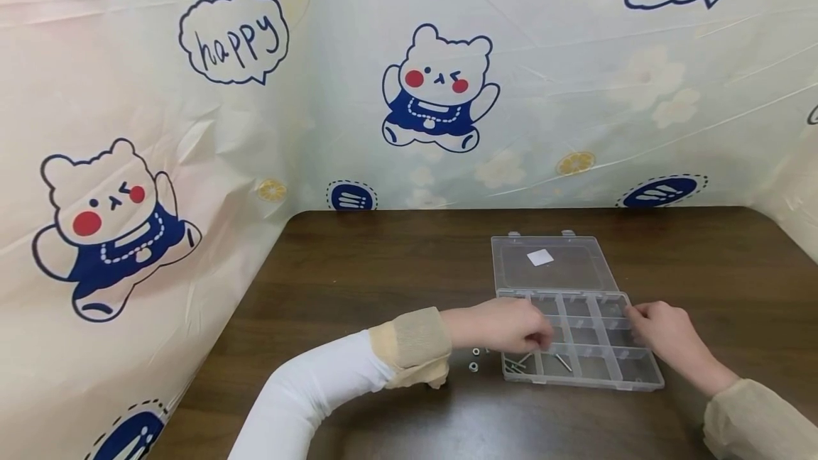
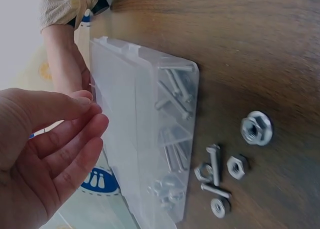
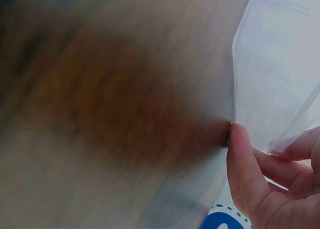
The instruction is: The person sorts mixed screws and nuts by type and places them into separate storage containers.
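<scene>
A clear plastic compartment box (image 1: 618, 366) lies on the table with its lid folded back. Over its front left part is my left hand (image 1: 511, 325), thumb and index tips close together, the other fingers loosely bent; no object shows between them in the left wrist view. Below these fingertips a bolt (image 1: 562, 362) lies slantwise in a front compartment. Several bolts (image 2: 175, 96) fill the front left corner compartment. My right hand (image 1: 671, 336) pinches the box's right side wall between thumb and fingers; in the right wrist view the thumb (image 3: 245, 164) presses the outside.
Left of the box, a flange nut (image 2: 256, 128), a hex nut (image 2: 237, 166), a bolt (image 2: 215, 164) and other small hardware lie on the brown table (image 1: 383, 254). A white label (image 1: 540, 257) shows at the lid. Printed curtains (image 1: 549, 91) surround the table's back and sides.
</scene>
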Tool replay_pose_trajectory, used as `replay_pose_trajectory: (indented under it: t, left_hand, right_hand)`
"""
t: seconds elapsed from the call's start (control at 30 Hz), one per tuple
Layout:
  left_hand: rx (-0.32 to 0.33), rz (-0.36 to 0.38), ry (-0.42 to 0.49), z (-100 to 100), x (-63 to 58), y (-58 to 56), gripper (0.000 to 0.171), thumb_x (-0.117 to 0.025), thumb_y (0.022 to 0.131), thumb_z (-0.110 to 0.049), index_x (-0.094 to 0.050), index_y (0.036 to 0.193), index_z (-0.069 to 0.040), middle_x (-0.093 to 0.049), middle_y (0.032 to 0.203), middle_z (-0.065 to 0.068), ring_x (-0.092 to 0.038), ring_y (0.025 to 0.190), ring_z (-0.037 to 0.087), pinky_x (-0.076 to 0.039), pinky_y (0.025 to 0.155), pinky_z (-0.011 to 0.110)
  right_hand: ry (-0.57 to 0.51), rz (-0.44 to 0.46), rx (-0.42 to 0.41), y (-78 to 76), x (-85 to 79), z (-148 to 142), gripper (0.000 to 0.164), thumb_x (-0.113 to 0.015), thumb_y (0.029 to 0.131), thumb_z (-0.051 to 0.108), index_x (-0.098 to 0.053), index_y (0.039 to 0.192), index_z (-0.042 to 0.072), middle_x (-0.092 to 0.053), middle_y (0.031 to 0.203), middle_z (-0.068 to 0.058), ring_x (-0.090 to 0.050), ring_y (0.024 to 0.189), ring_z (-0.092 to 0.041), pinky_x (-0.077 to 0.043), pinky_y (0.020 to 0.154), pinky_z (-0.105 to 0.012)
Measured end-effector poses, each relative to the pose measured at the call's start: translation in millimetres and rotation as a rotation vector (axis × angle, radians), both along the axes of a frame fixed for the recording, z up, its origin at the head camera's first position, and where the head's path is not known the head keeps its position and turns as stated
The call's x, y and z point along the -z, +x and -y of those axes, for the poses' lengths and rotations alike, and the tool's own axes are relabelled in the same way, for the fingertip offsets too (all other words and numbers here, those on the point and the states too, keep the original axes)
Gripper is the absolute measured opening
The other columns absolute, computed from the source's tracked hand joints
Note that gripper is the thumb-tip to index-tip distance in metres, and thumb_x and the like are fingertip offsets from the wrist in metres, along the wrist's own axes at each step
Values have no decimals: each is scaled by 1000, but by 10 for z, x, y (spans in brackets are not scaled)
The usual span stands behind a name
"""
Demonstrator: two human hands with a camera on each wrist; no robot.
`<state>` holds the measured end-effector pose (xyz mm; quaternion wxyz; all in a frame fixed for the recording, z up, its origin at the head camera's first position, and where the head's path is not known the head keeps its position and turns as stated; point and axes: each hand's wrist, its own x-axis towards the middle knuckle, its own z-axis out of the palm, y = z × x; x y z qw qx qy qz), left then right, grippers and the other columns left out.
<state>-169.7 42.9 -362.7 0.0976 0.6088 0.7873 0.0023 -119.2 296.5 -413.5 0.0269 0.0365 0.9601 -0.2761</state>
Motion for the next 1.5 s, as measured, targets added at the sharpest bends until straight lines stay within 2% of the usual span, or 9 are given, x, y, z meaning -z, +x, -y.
replay_pose_trajectory:
  t: [0.27,0.6,0.77,0.9,1.3,1.5]
  left_hand:
    - [-44,-3,3,170,-10,-50,11,-58,85,-13,-66,87,-20,-60,80,-14,-52,77,-3,-40,66,10]
    - [-89,15,-3,344,-7,-105,9,-59,83,-13,-64,81,-20,-55,72,-14,-48,67,-2,-38,58,12]
    - [-99,25,27,430,30,-158,10,-60,81,-9,-65,82,-18,-56,73,-14,-48,67,-3,-38,60,11]
    - [-136,32,34,501,46,-203,10,-61,81,-9,-67,84,-17,-57,74,-13,-48,67,-3,-39,61,11]
    - [-210,-5,-18,697,126,-280,9,-63,77,-11,-67,80,-19,-57,70,-13,-49,65,0,-39,59,14]
    - [-245,29,-42,780,157,-297,11,-61,80,-10,-67,81,-19,-57,70,-12,-49,63,0,-40,58,14]
  right_hand:
    - [-1,20,5,-4,-8,3,39,-37,92,17,-66,89,-9,-64,63,-4,-56,57,-12,-42,54,-33]
    - [-11,31,7,-9,-5,-3,39,-38,92,18,-65,91,-10,-65,66,-7,-58,59,-13,-44,55,-34]
    - [-6,27,7,-11,-1,-3,40,-37,92,19,-66,91,-10,-65,65,-6,-58,58,-12,-43,54,-33]
    - [2,11,6,-6,4,-2,40,-37,92,19,-66,89,-8,-64,62,-4,-57,57,-12,-42,54,-33]
    - [-3,7,-1,4,0,5,39,-38,92,18,-67,87,-7,-63,62,-4,-55,57,-12,-41,53,-32]
    - [10,-7,-4,-6,14,-11,39,-37,93,19,-67,86,-5,-62,60,-2,-53,56,-12,-40,53,-32]
